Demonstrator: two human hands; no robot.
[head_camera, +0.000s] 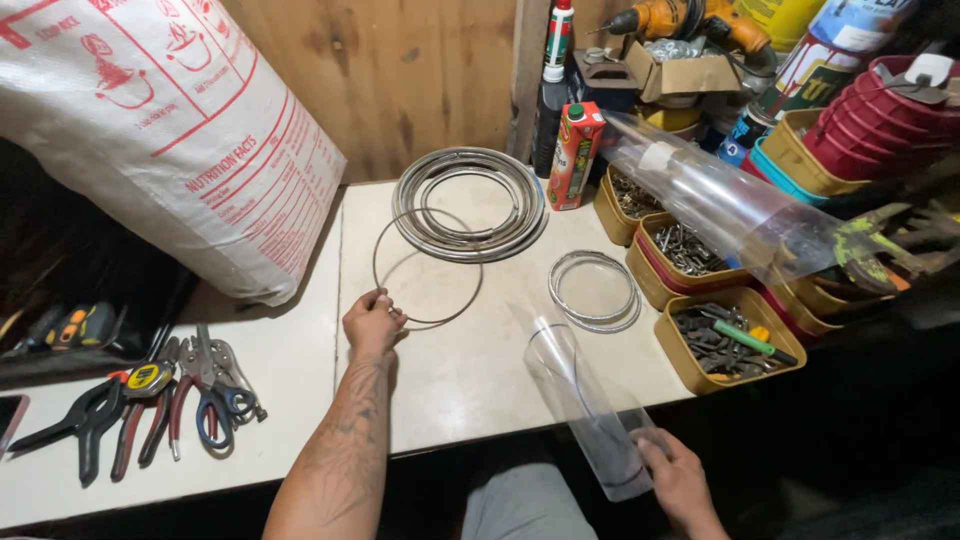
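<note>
Left hand (373, 322) grip closed on thin round metal wire ring (428, 266), lying on white surface (470, 370). Right hand (676, 478) grip closed on clear plastic tube (585, 405).

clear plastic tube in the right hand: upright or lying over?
Tipped. The clear tube slants from the right hand at its near end up over the table edge, far end pointing toward the small rings.
</note>
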